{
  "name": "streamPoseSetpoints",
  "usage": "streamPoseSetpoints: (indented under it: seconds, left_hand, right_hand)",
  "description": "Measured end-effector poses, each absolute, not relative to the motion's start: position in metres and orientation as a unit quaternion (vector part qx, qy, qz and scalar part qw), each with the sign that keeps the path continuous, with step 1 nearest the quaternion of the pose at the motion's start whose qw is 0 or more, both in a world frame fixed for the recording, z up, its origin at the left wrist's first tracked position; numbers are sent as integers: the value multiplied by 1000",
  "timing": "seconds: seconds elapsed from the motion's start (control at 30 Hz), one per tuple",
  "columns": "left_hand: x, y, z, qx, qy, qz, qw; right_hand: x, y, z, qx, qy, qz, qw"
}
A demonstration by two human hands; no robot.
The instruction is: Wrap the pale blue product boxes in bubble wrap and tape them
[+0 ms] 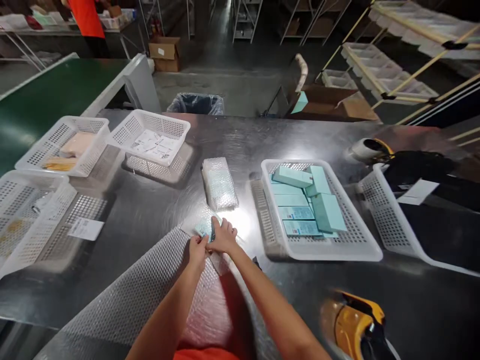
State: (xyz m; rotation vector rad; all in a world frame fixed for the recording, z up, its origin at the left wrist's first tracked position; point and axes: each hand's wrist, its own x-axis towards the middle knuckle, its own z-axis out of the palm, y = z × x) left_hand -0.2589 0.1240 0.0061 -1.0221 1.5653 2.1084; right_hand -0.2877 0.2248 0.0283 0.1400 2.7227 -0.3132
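Both hands meet over a small teal box (203,227) lying at the far end of a long bubble wrap sheet (142,280), with some of the wrap folded over it. My left hand (198,253) is closed with its fingertips pinching the box's near edge and the wrap. From the right, my right hand (223,237) grips the box and film, its thumb close to the left fingertips. Just beyond them lies a stack of bubble-wrapped packs (220,185). To the right, a white basket (365,245) holds several teal boxes (328,211).
White baskets (140,117) with papers and packets stand at the left, near a loose label (86,228). Yellow-and-black tape dispensers (352,327) sit at the right, beside another basket (397,225) with dark items. A lined bin (197,104) stands past the table's far edge.
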Motion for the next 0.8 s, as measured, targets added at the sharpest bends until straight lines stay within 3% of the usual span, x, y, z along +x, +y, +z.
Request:
streamPoseSetpoints:
  seconds: [0.17, 0.33, 0.47, 0.57, 0.63, 0.7, 0.8]
  left_hand:
    - [-263, 131, 12, -418, 523, 720, 182]
    - [-265, 141, 16, -461, 542, 682, 170]
    - [-265, 147, 17, -469, 549, 677, 141]
    - [-263, 147, 14, -474, 541, 682, 132]
    - [-261, 144, 11, -473, 536, 688, 130]
    - [-261, 139, 8, -463, 537, 693, 127]
    - [-261, 129, 5, -432, 558, 698, 125]
  right_hand:
    - [-345, 232, 45, -40, 989, -124, 63]
    - [-399, 268, 34, -88, 988, -94, 81]
    - [-410, 314, 37, 4, 995, -63, 79]
    - [-380, 309, 43, 12, 985, -139, 101]
    - [-344, 285, 43, -45, 965, -199, 166]
    - [-308, 255, 36, -45, 956, -193, 215]
    - [-277, 220, 22, 8, 968, -154, 197]
